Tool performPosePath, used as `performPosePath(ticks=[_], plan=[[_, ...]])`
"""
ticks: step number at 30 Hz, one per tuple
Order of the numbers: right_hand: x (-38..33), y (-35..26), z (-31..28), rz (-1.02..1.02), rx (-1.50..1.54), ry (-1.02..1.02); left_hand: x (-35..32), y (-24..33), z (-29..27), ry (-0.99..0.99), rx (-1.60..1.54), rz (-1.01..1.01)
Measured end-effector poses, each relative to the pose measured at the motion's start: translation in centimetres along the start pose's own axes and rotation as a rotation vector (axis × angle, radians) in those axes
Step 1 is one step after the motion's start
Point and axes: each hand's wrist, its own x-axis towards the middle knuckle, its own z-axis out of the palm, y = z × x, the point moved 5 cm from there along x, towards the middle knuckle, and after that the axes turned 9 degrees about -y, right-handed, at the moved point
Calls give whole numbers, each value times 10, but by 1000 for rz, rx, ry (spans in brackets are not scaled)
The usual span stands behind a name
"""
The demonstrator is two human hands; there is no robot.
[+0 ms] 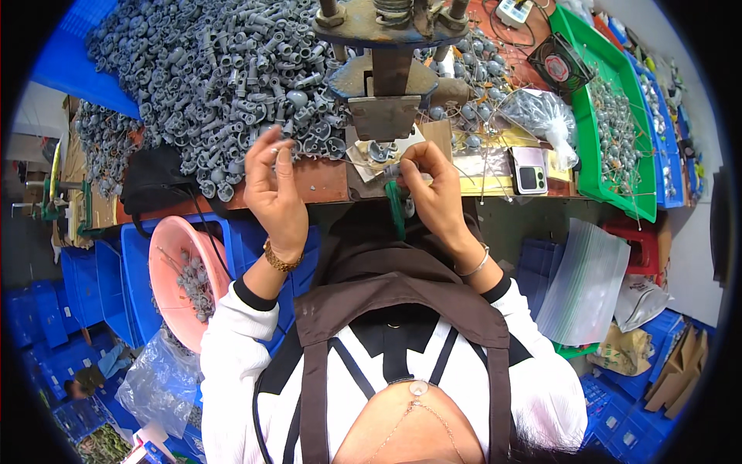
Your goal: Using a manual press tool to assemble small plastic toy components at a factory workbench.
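My left hand is raised in front of the pile of grey plastic fittings, fingers apart. A small shiny band shows by its fingertips, too small to make out. My right hand is closed, thumb and index finger pinching a small grey plastic fitting at the table's front edge. Just above it stands the metal head of a press. Under the head lies another grey fitting. A green strip-like piece hangs below the pinching fingers; what it is attached to is hidden.
Rounded grey parts with wires lie right of the press, near a bagged bundle, phone and small fan. A green tray holds more parts. A pink basin and black bag are at left.
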Motion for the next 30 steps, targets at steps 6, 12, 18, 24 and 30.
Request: performPosePath(ticks=[6,12,18,24,30], plan=[[7,6,16,-24,255,-258,-14,42,44,-486,651,422],[10,8,11,46,123,-41,-11,-12,53,-480,167,-212],[8,-3,11,-24,-544,69,-6,-21,66,-450,202,-160],[40,-14,-59,-25,-263,7,9,-25,62,-596,215,-116],[147,-98,-90,-254,428,-165,8,-8,70,-631,325,-5]])
